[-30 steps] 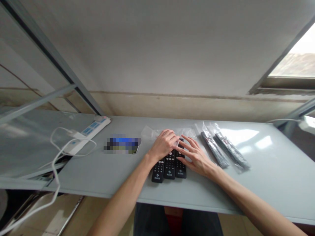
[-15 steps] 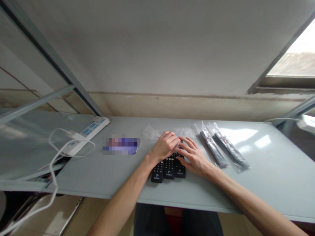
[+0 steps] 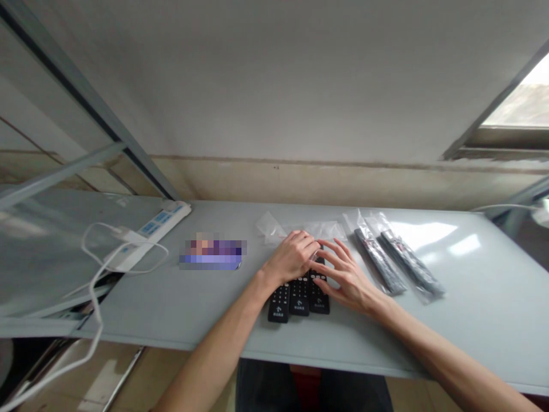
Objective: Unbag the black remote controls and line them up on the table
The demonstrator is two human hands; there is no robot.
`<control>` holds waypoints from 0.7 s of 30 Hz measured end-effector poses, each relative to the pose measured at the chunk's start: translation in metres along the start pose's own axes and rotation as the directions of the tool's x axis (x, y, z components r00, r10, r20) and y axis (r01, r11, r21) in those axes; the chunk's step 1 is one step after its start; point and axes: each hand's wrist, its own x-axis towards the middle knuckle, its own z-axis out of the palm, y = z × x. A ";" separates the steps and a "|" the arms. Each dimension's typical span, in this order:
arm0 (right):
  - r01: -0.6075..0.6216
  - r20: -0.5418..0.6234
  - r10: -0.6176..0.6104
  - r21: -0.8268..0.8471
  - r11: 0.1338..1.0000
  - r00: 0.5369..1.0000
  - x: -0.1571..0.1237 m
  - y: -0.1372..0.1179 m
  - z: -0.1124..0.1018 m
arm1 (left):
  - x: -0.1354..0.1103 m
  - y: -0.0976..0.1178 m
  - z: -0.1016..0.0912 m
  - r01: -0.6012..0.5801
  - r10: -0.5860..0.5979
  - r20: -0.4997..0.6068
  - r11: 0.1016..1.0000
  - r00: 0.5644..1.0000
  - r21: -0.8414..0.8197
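Black remotes (image 3: pixel 299 304) lie at lower centre; over them the left hand (image 3: pixel 294 254) curls, any grip hidden, while the right hand (image 3: pixel 345 277) spreads loosely, its contact unclear.

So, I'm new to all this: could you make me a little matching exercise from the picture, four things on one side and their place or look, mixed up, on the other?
Things
1. Unbagged remotes
2. Bagged dark items
3. Power strip
4. Loose clear plastic

Places and looks
A. White, with blue patches
B. Just beyond the hands, toward the wall
C. Side by side, partly hidden by the left hand
D. To the right of the right hand

Pairs: 1-C, 2-D, 3-A, 4-B
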 end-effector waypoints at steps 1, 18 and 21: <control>0.005 -0.021 -0.004 0.015 1.000 1.000 0.000 0.001 -0.001 | 0.000 -0.001 0.000 0.010 -0.010 0.002 1.000 1.000 -0.002; -0.571 -0.224 0.550 -0.033 0.821 0.804 -0.044 -0.077 0.024 | -0.004 -0.012 0.004 0.099 -0.104 -0.082 0.993 0.991 -0.061; -0.594 -0.197 0.584 0.010 0.804 0.787 -0.053 -0.077 0.025 | -0.003 -0.012 0.009 0.100 -0.110 -0.086 0.989 0.990 -0.106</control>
